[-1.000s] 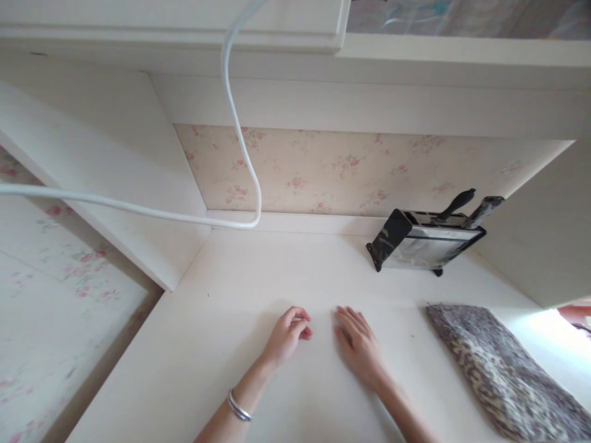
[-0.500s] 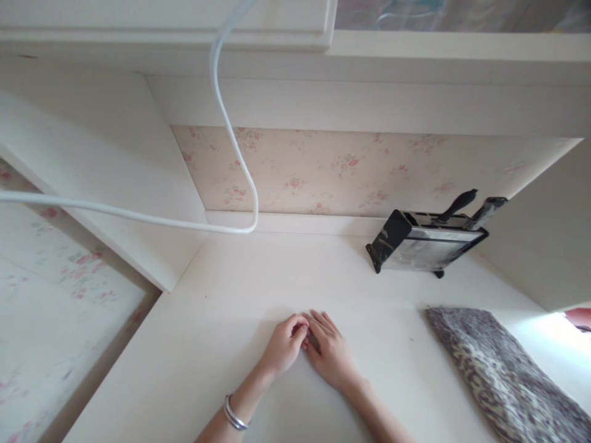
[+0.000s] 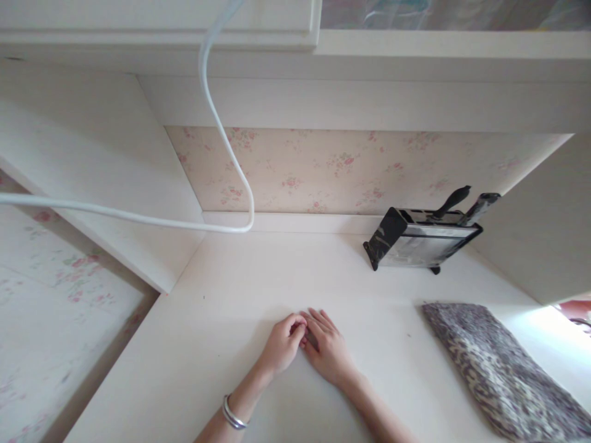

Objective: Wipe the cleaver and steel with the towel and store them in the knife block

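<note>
While both hands meet at the near middle of the white tabletop point(image 3: 277, 264), the left hand point(image 3: 282, 344) curls its fingers in toward its thumb, and its fingertips touch the fingers of the right hand point(image 3: 330, 351). Whether the left hand pinches anything, I cannot tell. The right hand is open and lies palm down on the tabletop, with its fingers pointing to the far side and slightly left. A silver bracelet point(image 3: 234, 413) circles the left wrist.

To the right of the hands, well apart from them, a mottled grey-brown and cream fuzzy cloth point(image 3: 498, 369) lies flat. Beyond it, at the far right, stands a black and silver knife block point(image 3: 420, 243) with two handles point(image 3: 455, 202) sticking out of its top. A pale floral wall panel point(image 3: 277, 175) runs along the far side, between a white left side panel point(image 3: 101, 160) and a right side panel point(image 3: 530, 234). A white cable point(image 3: 138, 218) bends across the upper left, in front of a white cabinet point(image 3: 115, 18).
</note>
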`<state>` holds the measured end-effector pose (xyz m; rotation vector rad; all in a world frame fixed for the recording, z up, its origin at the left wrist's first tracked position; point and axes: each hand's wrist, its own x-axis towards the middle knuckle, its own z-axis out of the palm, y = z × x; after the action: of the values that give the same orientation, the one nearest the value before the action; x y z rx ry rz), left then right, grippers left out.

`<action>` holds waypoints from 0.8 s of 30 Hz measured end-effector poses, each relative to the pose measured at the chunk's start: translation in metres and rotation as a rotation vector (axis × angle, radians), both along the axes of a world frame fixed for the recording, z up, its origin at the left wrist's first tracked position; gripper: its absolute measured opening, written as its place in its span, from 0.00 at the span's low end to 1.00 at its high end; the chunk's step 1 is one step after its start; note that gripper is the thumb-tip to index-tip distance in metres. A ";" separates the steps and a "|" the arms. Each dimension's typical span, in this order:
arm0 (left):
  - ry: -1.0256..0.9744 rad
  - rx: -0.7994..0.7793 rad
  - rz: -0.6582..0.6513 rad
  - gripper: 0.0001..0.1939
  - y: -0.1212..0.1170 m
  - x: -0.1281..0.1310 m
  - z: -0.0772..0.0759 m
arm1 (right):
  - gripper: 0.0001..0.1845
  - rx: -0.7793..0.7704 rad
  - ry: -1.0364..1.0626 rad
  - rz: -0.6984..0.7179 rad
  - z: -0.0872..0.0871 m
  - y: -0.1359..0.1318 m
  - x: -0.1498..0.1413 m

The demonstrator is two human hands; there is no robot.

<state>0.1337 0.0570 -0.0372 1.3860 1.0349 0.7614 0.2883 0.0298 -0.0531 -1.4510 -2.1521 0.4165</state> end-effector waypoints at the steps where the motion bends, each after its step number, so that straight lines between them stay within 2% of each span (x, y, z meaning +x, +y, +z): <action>1: -0.004 -0.002 0.001 0.13 0.000 0.000 0.000 | 0.27 0.000 0.001 0.000 0.000 0.000 0.000; 24: 0.032 0.036 0.002 0.13 0.000 -0.001 -0.003 | 0.27 0.008 0.036 -0.001 0.000 0.000 -0.001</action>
<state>0.1331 0.0569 -0.0400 1.4322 1.0521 0.7652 0.2871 0.0300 -0.0532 -1.4292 -2.1227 0.4304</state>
